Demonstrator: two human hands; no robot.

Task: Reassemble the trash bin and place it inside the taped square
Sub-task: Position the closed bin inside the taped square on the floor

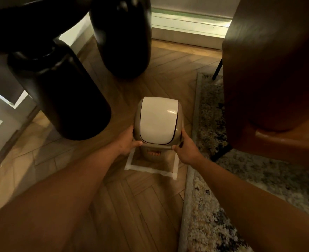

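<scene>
Left hand grips the swing-lid trash bin at its rim, fingers clenched on it. Right hand does likewise opposite, apparently to steady placement. Bin stands over the taped square on herringbone wood floor; rug and chair right.
</scene>
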